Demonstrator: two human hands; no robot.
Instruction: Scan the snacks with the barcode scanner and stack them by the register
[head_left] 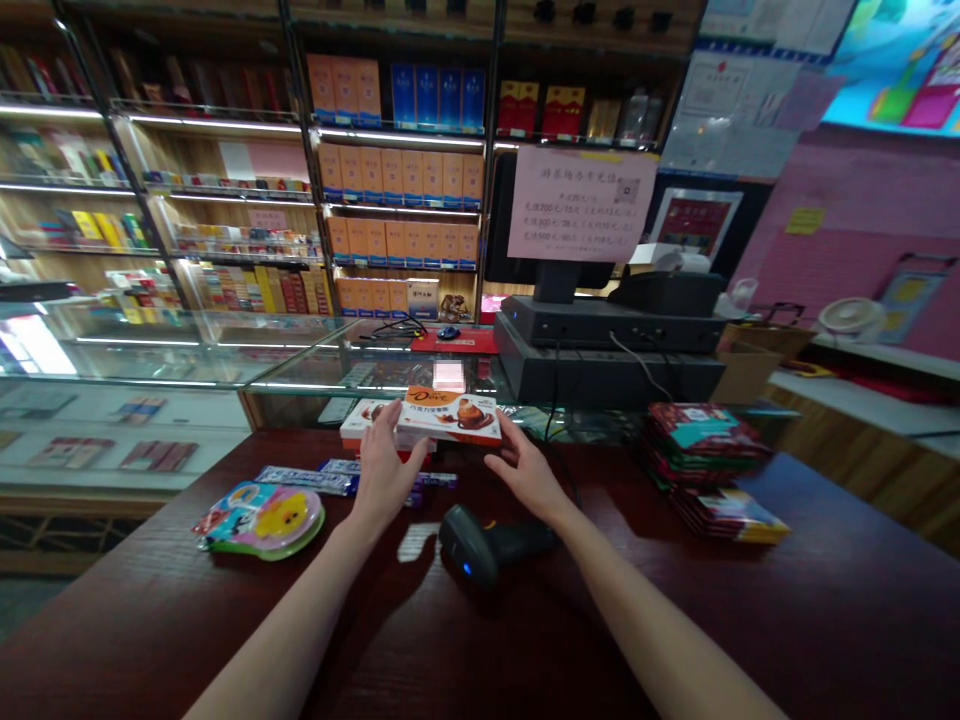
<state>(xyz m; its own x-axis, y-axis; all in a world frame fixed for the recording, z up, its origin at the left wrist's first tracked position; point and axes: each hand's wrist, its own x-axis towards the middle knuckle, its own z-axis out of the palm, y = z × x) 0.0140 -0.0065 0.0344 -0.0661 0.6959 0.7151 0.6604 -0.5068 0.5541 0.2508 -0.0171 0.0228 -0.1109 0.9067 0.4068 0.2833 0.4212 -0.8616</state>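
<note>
An orange and white chocolate box lies on top of another white box at the far side of the dark wooden counter. My left hand grips the top box's left end, fingers curled round it. At the box's right end my right hand has its fingers spread and touches or nearly touches it. A black barcode scanner lies on the counter between my forearms.
Blue candy strips and a round colourful packet lie to the left. A stack of teal and red packets sits to the right. A black cash register with a pink notice stands behind, next to a glass showcase.
</note>
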